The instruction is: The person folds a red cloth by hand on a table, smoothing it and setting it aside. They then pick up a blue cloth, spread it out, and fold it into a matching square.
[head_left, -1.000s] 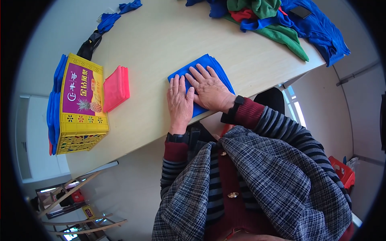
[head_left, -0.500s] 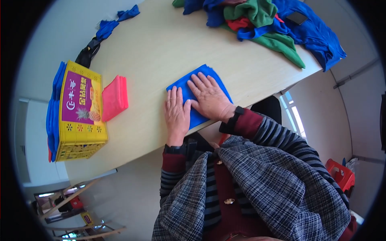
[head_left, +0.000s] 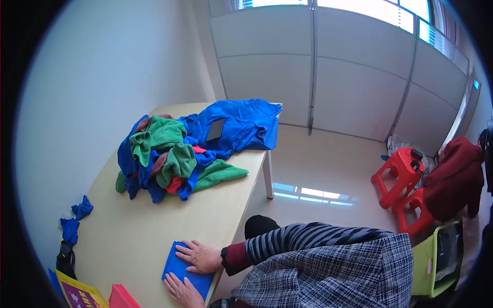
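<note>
A folded blue cloth (head_left: 172,262) lies on the table close to its front edge. Both my hands rest on it, palms down with fingers stretched out. My right hand (head_left: 203,257) covers its upper part, and my left hand (head_left: 184,292) is on the lower part, near the bottom of the view. Neither hand grips the cloth. Folded pink-red cloths (head_left: 121,297) stand to the left of my left hand, partly cut off by the lower edge, beside a yellow and purple box (head_left: 82,297).
Farther along the table is a heap of blue, green, red and brown cloths (head_left: 174,159), with a flat dark object (head_left: 215,130) on top. Small blue cloth pieces (head_left: 70,231) lie by the wall. Red stools (head_left: 398,172) and a green bin (head_left: 423,264) stand on the right.
My view has swung up and to the right, so the heap, partition wall and stools show more fully. Both hands still lie flat on the blue cloth.
</note>
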The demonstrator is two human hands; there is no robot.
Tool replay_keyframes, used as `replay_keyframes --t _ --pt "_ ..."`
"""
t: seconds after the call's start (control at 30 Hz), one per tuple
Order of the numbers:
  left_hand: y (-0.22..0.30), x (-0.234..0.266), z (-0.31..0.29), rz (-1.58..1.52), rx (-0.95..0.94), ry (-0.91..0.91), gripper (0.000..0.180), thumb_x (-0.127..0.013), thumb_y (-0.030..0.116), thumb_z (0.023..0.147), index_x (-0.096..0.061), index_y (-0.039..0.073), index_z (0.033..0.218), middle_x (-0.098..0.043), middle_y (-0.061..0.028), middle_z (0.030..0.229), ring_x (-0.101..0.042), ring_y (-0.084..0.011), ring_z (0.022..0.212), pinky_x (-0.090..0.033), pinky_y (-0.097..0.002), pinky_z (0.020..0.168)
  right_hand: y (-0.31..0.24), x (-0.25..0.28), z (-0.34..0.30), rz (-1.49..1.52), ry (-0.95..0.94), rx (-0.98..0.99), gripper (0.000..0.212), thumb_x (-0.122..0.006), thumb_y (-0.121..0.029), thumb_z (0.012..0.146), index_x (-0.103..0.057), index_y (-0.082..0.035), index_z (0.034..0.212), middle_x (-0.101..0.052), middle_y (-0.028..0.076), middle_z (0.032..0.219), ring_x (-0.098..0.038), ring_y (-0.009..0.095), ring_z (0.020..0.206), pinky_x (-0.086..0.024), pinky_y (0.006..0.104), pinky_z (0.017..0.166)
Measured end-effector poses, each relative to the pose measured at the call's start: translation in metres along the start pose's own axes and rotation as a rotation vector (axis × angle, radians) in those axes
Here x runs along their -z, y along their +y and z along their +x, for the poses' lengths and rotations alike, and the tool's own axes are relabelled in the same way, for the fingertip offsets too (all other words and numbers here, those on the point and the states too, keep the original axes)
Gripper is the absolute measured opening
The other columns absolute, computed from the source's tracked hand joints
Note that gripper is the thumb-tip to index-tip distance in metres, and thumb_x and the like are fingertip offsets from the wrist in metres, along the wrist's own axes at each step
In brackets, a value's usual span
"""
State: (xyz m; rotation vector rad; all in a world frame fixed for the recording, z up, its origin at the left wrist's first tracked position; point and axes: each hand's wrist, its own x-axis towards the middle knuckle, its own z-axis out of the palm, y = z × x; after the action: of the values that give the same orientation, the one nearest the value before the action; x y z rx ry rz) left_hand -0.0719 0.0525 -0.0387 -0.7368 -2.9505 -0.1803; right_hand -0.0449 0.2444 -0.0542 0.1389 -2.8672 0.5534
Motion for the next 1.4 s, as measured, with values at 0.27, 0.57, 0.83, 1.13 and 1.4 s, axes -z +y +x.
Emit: replay_keyframes --t 0.27,0.57,0.83,1.13,1.4 --pt "-0.01 -0.007 0.0 -0.022 0.026 0.0 0.059 -0.037 0.039 0.108 -0.035 0.004 0.156 -0.032 -0.013 0.164 -0.026 -0.0307 0.153 -0.026 -0.0467 0.121 0.004 -0.007 0.002 -0.033 0.028 0.008 0.069 -0.047 -0.048 0.101 -0.041 0.0 0.15 -0.035 0.019 0.16 -0.039 0.04 0.141 -0.032 0.0505 0.115" --pt "-0.013 -0.009 -0.001 -0.061 -0.015 0.05 0.058 -0.039 0.037 0.108 -0.037 0.002 0.154 -0.034 -0.0136 0.162 -0.027 -0.0309 0.152 -0.027 -0.046 0.12 0.019 -0.008 -0.003 -0.015 0.045 0.052 0.065 -0.046 -0.045 0.102 -0.042 0.0 0.15 -0.036 0.016 0.161 -0.038 0.038 0.142 -0.032 0.0499 0.114" --pt "-0.016 -0.013 -0.003 -0.073 -0.021 0.068 0.058 -0.041 0.038 0.107 -0.038 0.003 0.154 -0.035 -0.0128 0.162 -0.027 -0.0305 0.152 -0.028 -0.0463 0.12 0.01 0.003 -0.001 -0.35 0.096 0.141 0.063 -0.048 -0.043 0.102 -0.043 -0.002 0.149 -0.037 0.018 0.159 -0.034 0.035 0.146 -0.029 0.0513 0.117" --pt "-0.044 -0.053 0.0 -0.06 -0.001 0.047 0.057 -0.037 0.04 0.106 -0.038 0.014 0.156 -0.031 -0.0085 0.164 -0.028 -0.0309 0.151 -0.025 -0.0504 0.12 -0.064 -0.028 0.021 0.101 -0.064 0.281 0.067 -0.039 -0.051 0.104 -0.043 -0.003 0.15 -0.041 0.019 0.157 -0.033 0.037 0.148 -0.026 0.0521 0.12" --pt "-0.028 -0.043 0.012 -0.106 -0.078 0.228 0.053 -0.041 0.034 0.107 -0.041 0.005 0.151 -0.038 -0.0132 0.16 -0.033 -0.0344 0.148 -0.029 -0.0542 0.117 -0.008 -0.037 0.035 -0.058 0.063 0.19 0.065 -0.042 -0.05 0.103 -0.045 -0.006 0.151 -0.039 0.016 0.159 -0.029 0.034 0.151 -0.018 0.0485 0.124"
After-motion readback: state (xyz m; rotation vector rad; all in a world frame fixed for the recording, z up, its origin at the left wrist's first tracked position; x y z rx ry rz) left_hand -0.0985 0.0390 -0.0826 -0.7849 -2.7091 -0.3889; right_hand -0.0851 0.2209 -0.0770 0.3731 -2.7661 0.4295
